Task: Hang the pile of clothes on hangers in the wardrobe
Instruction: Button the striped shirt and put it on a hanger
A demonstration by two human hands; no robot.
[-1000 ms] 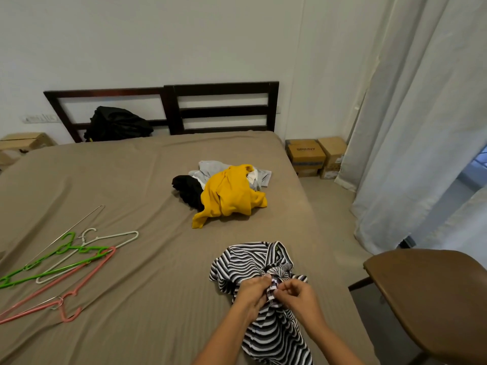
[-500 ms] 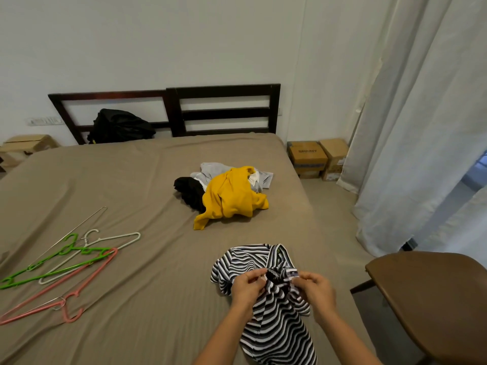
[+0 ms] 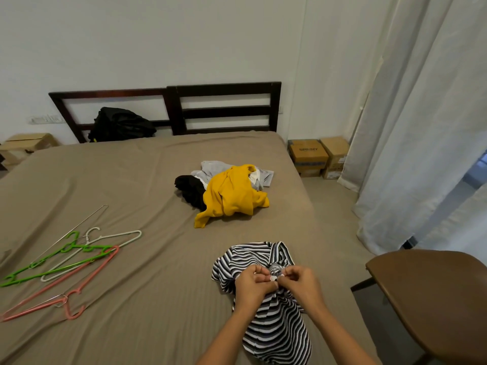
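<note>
A black-and-white striped garment (image 3: 274,322) lies bunched at the near edge of the bed. My left hand (image 3: 250,284) and my right hand (image 3: 300,284) both pinch its fabric near the top, close together with fingers curled. Farther up the bed sits a pile of clothes (image 3: 229,191): a yellow top over black and grey pieces. Several hangers (image 3: 66,264) in green, white, pink and bare wire lie on the left of the bed. No wardrobe is in view.
The bed (image 3: 131,299) has a tan sheet and a dark wooden headboard (image 3: 224,109), with a black bag (image 3: 121,125) against it. A brown chair (image 3: 437,299) stands at the right. Cardboard boxes (image 3: 316,156) and white curtains (image 3: 421,127) are beyond.
My hands had spread apart on the striped garment half a second ago. They have now come back together at its top, still pinching the fabric.
</note>
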